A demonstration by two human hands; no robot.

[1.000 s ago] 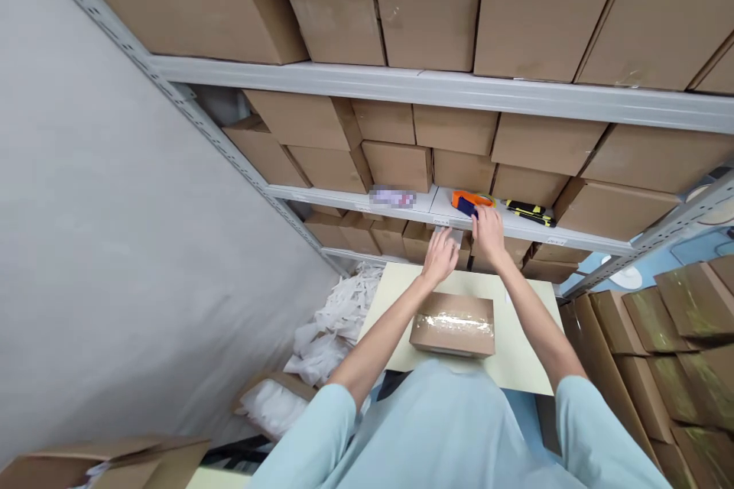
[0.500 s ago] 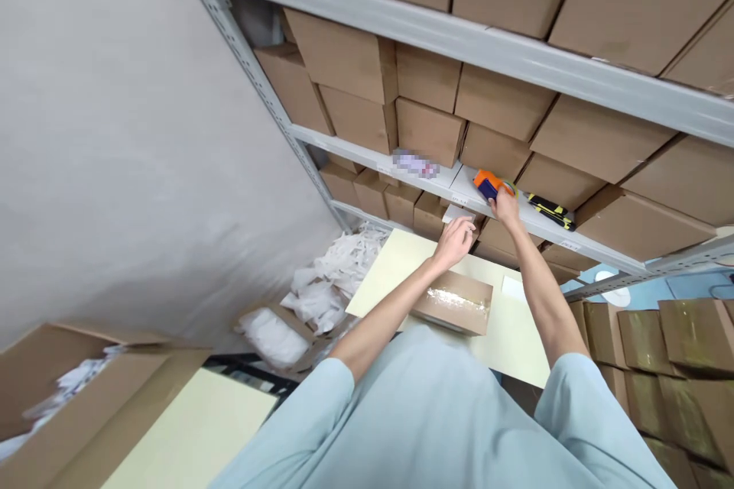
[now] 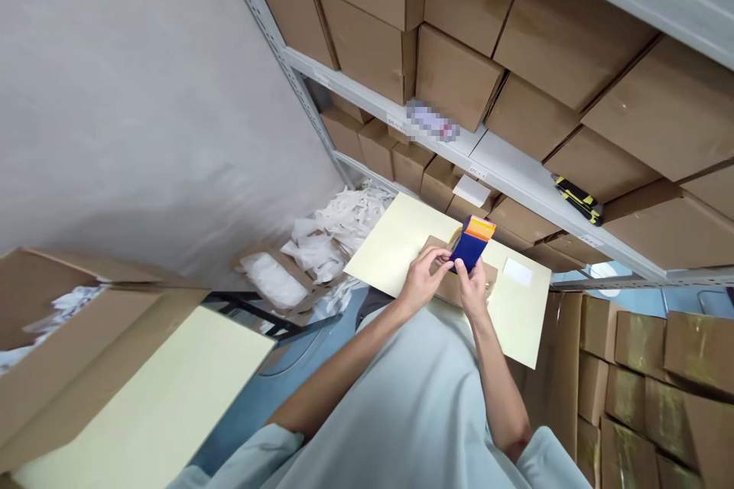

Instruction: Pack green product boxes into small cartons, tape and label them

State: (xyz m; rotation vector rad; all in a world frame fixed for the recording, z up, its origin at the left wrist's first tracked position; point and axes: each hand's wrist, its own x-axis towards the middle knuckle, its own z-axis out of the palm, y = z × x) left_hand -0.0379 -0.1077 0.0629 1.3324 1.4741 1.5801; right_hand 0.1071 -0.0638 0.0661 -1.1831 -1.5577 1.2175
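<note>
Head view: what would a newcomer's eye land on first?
Probably the blue-and-orange tape dispenser in the right hand, the left hand close against it, above a cardboard box on the pale table. Then the brown boxes packed along the grey shelf rack, and the white scraps heaped left of the table.

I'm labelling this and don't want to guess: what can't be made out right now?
Head view, box: partly hidden by left hand, right hand and dispenser.
Head view, shelf item: blurred by pixelation.
Head view, shelf label: print too small.
Head view, open carton: cut off by left edge.
</note>
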